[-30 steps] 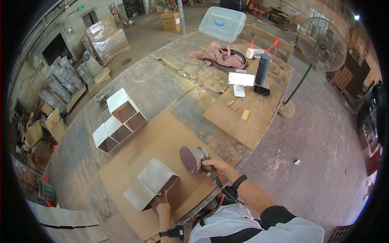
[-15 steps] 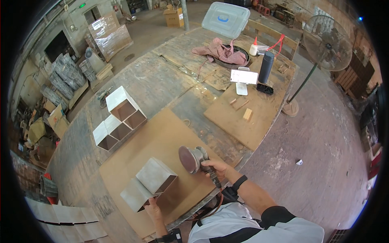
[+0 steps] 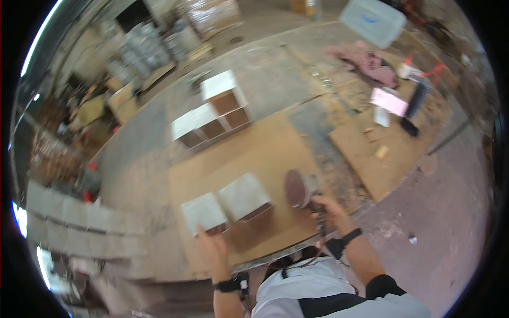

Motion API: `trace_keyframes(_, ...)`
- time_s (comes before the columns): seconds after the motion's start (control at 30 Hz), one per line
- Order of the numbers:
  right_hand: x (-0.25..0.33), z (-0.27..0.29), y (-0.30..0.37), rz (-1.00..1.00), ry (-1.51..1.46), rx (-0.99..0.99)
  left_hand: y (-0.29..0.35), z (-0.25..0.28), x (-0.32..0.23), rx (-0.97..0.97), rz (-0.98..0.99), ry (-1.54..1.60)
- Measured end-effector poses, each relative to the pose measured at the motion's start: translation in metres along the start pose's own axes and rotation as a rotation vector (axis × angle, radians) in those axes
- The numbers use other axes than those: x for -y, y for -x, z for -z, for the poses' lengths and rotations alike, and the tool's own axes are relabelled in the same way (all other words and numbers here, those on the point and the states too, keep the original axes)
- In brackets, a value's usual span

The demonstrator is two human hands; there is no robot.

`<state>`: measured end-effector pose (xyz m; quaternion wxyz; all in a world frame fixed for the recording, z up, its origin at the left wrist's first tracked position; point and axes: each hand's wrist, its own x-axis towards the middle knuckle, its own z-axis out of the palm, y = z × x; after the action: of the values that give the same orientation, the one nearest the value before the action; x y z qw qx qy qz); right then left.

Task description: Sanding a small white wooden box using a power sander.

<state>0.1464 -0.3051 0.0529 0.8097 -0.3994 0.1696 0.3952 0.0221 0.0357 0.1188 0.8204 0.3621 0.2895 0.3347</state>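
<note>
My right hand (image 3: pixel 333 212) is wrapped round the body of a handheld disc sander (image 3: pixel 298 189), its round reddish-brown pad facing left, above the brown board (image 3: pixel 281 140). At the near edge of a small whitish open-sided box (image 3: pixel 204 213), my left hand (image 3: pixel 214 250) grips the side; motion blur softens the fingers. Close to its right, a second similar box (image 3: pixel 245 194) rests on the board, with a narrow gap between them. The dark inner sides of both boxes face toward me.
Beyond the board stands a stepped group of white boxes (image 3: pixel 219 86). On the right lie a second board (image 3: pixel 366 153), a small wood block (image 3: pixel 382 152), a phone on a stand (image 3: pixel 388 102), a dark bottle (image 3: pixel 419 97) and a checked cloth (image 3: pixel 366 61). Rows of pale panels (image 3: pixel 79 214) are at left.
The view has swung left and blurred. My left hand has shifted the left box from a tilted lean against its neighbour to a flatter position apart from it. The sander stays in my right hand.
</note>
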Motion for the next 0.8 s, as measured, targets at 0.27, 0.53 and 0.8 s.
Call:
trace_keyframes(0.27,0.006,-0.022,0.000,0.055,-0.055,0.115,0.002,0.011,0.001,-0.005,0.114,0.159)
trace_keyframes(0.53,-0.002,-0.024,-0.002,0.106,-0.046,0.001,0.001,0.020,-0.004,0.088,0.170,0.127)
trace_keyframes(0.8,0.001,-0.025,0.001,0.098,-0.035,0.002,0.007,0.002,0.001,0.021,0.161,0.148)
